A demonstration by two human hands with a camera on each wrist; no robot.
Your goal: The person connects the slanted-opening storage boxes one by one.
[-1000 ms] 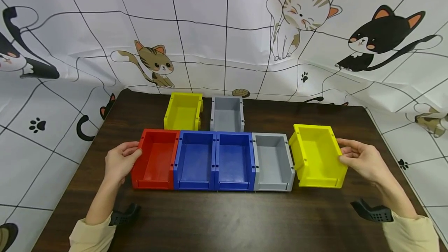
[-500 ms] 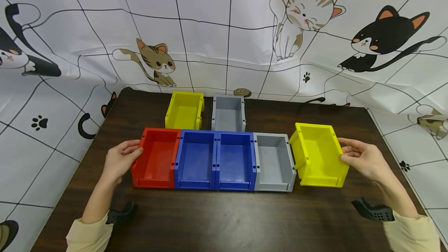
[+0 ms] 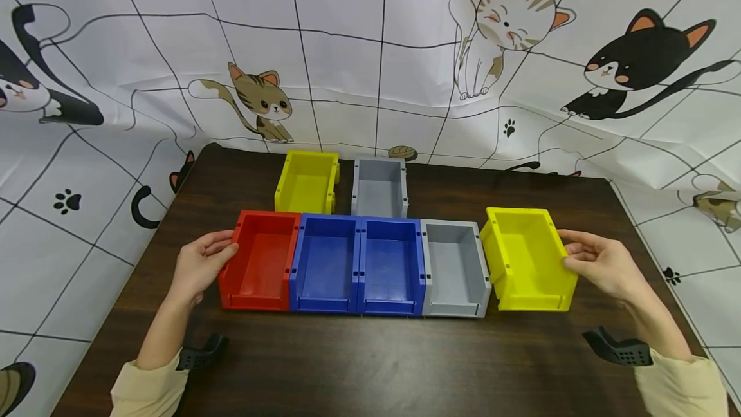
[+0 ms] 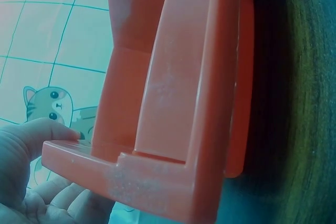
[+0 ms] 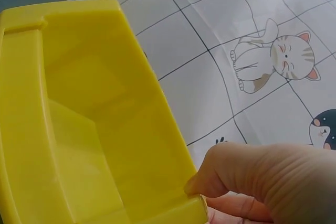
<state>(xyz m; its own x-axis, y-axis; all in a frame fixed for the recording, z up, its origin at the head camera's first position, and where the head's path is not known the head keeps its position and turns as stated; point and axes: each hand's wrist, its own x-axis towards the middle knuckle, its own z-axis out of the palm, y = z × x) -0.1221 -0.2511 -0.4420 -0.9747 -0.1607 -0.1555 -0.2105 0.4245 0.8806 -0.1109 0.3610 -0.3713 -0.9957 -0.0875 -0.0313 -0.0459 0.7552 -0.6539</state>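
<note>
My left hand [image 3: 199, 266] pinches the left wall of a red bin [image 3: 263, 262], thumb over the rim and fingers outside. In the left wrist view the red bin [image 4: 173, 77] fills the middle, with the thumb at its rim. My right hand [image 3: 602, 266] pinches the right wall of a yellow bin [image 3: 529, 269], which is slightly turned and overlaps the grey bin's right edge in the head view. Two blue bins [image 3: 327, 262] and a grey bin [image 3: 454, 269] stand side by side between them. The right wrist view shows the yellow bin [image 5: 131, 129] with nothing inside.
Behind the row stand another yellow bin [image 3: 307, 182] and another grey bin [image 3: 379, 188]. The dark wooden table [image 3: 370, 365] extends in front of the row. A white cat-print curtain [image 3: 347, 50] hangs behind the table.
The yellow bin in my right hand has shifted slightly down and left in the head view, closer to the grey bin. My left hand keeps its grip on the red bin.
</note>
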